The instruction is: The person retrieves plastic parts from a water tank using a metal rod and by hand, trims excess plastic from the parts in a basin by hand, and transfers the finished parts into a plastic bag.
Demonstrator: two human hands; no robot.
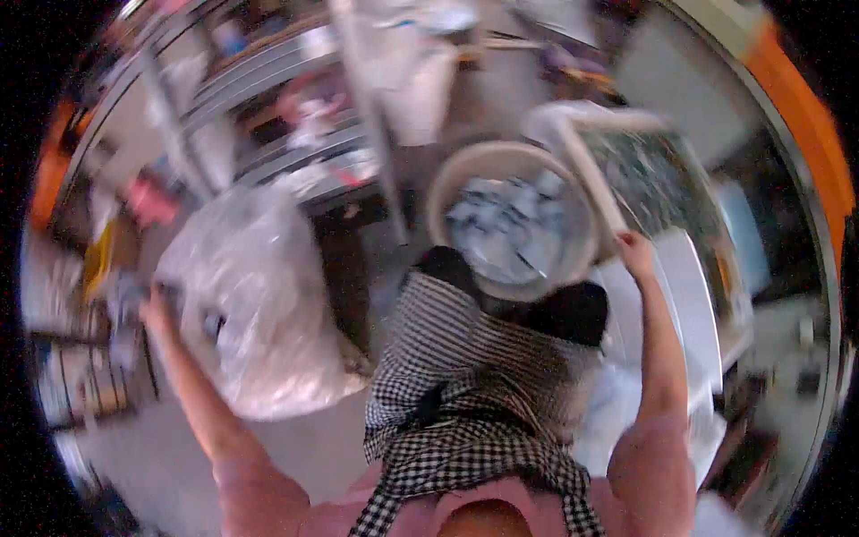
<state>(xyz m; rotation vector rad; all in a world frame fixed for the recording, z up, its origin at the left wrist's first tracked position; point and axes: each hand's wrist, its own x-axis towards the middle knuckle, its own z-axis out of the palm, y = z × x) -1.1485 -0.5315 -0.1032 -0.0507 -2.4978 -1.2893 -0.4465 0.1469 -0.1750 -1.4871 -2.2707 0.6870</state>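
Note:
My left hand (157, 309) reaches out at the far left, beside a large translucent plastic bag (259, 295) with pale contents. Its fingers are smeared by motion, and a greyish blurred thing lies near them. On the right, my right hand (633, 253) has its fingers closed over the near corner of a pale rectangular tub (595, 179), which holds dark greenish, glinting contents. A round cream basin (437, 210) stands in front of my knees, with several whitish-blue pieces (510, 224) inside.
Metal shelving (376, 134) with assorted goods rises behind the bag. White panels (684, 286) lean beside the tub, below my right hand. A white sack (416, 94) stands behind the basin. Grey floor (161, 456) shows at lower left.

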